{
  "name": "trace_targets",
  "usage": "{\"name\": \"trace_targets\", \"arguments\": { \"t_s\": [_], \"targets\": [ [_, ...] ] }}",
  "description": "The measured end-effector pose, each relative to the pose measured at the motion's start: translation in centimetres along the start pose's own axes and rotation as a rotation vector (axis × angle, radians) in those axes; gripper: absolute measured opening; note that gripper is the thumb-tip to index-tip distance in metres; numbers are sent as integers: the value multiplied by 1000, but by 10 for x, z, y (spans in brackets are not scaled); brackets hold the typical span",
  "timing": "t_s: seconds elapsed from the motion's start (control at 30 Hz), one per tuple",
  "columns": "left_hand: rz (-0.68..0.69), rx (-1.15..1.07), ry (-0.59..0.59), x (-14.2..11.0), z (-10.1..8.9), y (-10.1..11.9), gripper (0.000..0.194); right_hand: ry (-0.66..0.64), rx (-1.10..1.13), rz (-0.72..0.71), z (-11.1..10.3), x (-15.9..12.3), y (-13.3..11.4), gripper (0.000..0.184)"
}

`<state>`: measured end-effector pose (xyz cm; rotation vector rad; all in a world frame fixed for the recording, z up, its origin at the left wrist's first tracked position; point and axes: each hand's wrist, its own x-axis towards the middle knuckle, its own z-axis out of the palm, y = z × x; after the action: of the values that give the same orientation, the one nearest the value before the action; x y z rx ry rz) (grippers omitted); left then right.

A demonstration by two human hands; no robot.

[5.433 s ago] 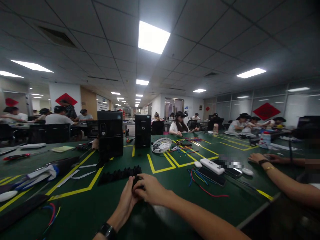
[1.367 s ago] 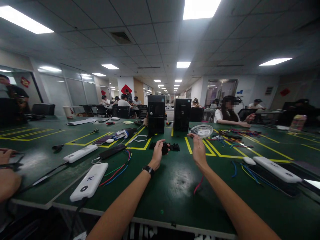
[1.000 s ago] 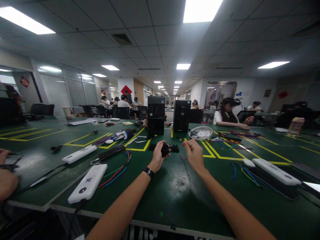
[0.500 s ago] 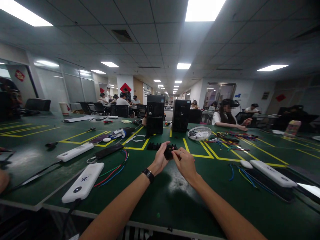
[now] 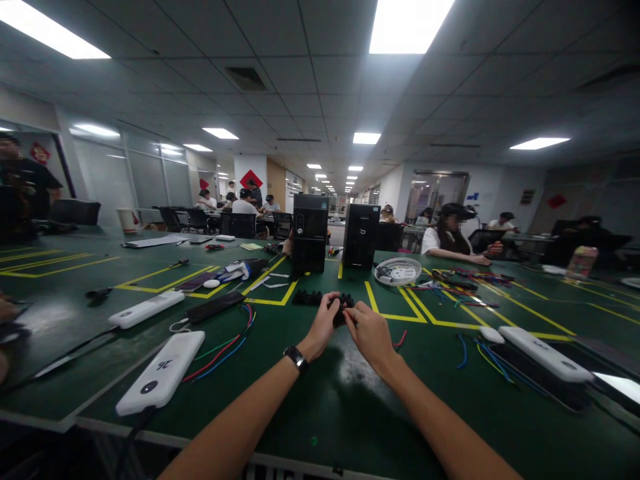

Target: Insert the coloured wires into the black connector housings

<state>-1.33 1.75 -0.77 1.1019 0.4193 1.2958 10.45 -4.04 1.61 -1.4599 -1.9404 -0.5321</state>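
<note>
My left hand, with a black watch on its wrist, is closed around a small black block-like part above the middle of the table. Against the part's right side, my right hand has its thumb and fingertips pinched together. Whatever sits in that pinch is too small to make out. A short red wire shows just right of my right hand; I cannot tell whether it is held or lies on the table. Just beyond my left hand, a row of black ridged parts rests on the table.
Two black computer cases stand ahead. A white round fan grille and a tangle of coloured wires lie to the right. White power banks and loose wires are at left. A person sits across the table.
The red wire has come into view beside my right hand. Both hands have stayed at the black part, which has turned slightly and sits lower behind my fingers.
</note>
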Motion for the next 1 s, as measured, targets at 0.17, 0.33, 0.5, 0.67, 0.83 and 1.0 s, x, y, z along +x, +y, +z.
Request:
{"name": "trace_targets", "arguments": {
  "t_s": [0.17, 0.33, 0.5, 0.67, 0.83, 1.0],
  "targets": [
    [-31, 205, -3, -6, 0, 4, 44, -56, -97, -32, 3, -1, 2, 32],
    [47, 342, -3, -9, 1, 11, 38, -79, -52, -49, 3, -1, -1, 26],
    [198, 537, -12, -2, -9, 13, 42, -54, 43, -28, 1, -1, -4, 20],
    [194, 557, -8, -3, -12, 14, 47, -15, 86, -29, 3, -2, -4, 17],
    [228, 566, 45, -4, -11, 10, 44, -18, 91, -74, 9, -4, -4, 19],
    [229, 648, 19, -3, -14, 9, 41, -10, 128, -99, 13, -6, -3, 20]
  ]
}}
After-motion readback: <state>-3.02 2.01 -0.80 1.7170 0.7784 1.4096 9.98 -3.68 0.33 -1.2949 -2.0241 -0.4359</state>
